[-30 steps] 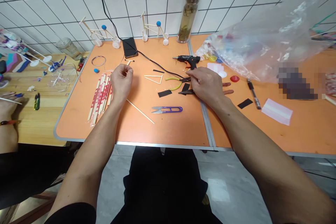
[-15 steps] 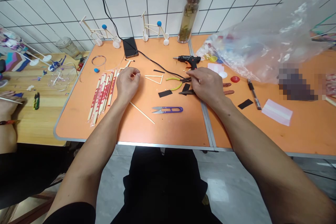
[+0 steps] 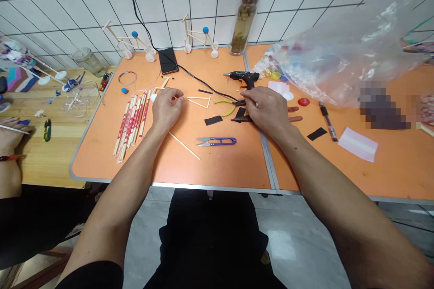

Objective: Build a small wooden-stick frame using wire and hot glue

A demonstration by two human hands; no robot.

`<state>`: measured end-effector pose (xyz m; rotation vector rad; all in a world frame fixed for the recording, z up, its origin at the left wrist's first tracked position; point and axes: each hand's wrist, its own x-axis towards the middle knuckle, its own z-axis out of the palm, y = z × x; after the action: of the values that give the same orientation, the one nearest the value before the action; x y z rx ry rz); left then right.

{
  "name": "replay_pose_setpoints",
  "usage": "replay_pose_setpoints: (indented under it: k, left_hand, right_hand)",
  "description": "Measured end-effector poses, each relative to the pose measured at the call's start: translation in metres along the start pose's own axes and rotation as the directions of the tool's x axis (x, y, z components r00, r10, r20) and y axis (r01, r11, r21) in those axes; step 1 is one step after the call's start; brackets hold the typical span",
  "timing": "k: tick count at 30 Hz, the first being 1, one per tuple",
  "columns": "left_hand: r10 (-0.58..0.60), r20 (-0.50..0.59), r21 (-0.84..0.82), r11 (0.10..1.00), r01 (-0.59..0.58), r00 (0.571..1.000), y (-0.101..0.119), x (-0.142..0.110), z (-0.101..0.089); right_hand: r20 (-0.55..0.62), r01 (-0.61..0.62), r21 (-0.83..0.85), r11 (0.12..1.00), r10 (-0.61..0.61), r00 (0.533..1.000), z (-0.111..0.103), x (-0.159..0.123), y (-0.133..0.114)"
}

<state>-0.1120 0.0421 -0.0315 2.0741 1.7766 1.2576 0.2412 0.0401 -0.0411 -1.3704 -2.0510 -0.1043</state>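
Note:
My left hand rests on the orange table with its fingers curled in; nothing shows in it. By its wrist lie a thin wooden stick and a partly covered stick frame. A small stick triangle is just right of its fingertips. My right hand is also curled and seems to hold nothing, its palm side hidden. Beside its fingers are yellow-handled pliers and a dark-bladed tool, partly covered. A black glue gun lies just behind. Purple thread snips lie between my forearms.
Wrapped chopsticks lie at left. Two stick models with blue balls, a phone and a tea bottle stand or lie along the wall. A plastic bag fills the back right. Another person's hand is far left.
My left hand has shifted slightly to the right, uncovering a bit of a white round piece behind it. My right hand has hardly moved.

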Motion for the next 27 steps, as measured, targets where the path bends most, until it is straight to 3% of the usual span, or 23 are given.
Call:
replay_pose_setpoints:
  k: [9,14,18,24,27]
  left_hand:
    - [0.007,0.029,-0.010,1.000,-0.007,1.000,0.002,0.000,0.004]
    - [0.015,0.013,-0.021,1.000,-0.015,1.000,0.003,0.000,0.006]
    - [0.019,0.011,-0.012,1.000,-0.019,1.000,0.003,0.000,0.007]
    - [-0.006,0.042,0.036,0.999,0.004,0.999,0.004,-0.001,0.008]
    - [-0.007,0.081,0.074,0.997,0.001,0.997,0.007,-0.003,0.010]
  right_hand:
    - [0.015,0.028,-0.004,1.000,-0.028,1.000,-0.003,0.000,-0.003]
    - [0.105,0.166,-0.040,0.985,-0.161,0.981,-0.009,0.010,-0.016]
    - [0.242,0.331,-0.063,0.942,-0.308,0.920,-0.004,0.034,-0.033]
    - [0.454,0.526,-0.087,0.846,-0.437,0.777,0.009,0.070,-0.056]
    - [0.444,0.526,-0.087,0.846,-0.440,0.781,0.011,0.069,-0.058]
